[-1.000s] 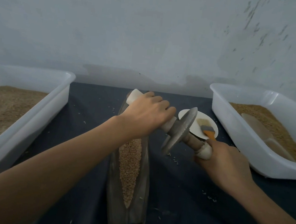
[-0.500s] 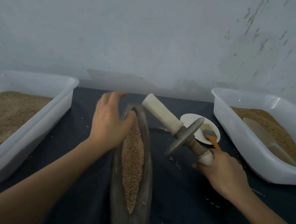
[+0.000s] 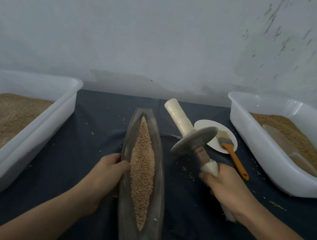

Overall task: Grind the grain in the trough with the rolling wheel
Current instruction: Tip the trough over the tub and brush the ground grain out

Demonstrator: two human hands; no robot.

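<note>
While the left hand (image 3: 106, 174) grips the left rim of the trough (image 3: 138, 239) at mid-length, thumb curled over the edge just beside the grain (image 3: 141, 176), the right hand (image 3: 223, 186) holds the rolling wheel (image 3: 193, 140) up, right of the trough and apart from it. The right hand's fingers wrap the near handle of the wheel; the far handle, pale and wrapped, points toward the upper centre of the frame, and the grey disc sits tilted between the two. The trough is a long, boat-shaped vessel lying lengthwise in the lower centre on a dark cloth (image 3: 78, 141), with the grain filling its narrow groove. Behind the wheel a white plate (image 3: 203, 124) carries an orange-handled brush (image 3: 233, 156). White tubs of grain stand at the left edge (image 3: 36, 135) and the right edge (image 3: 266, 161), a scoop (image 3: 286, 145) lying in the right one. Loose kernels dot the cloth.
</note>
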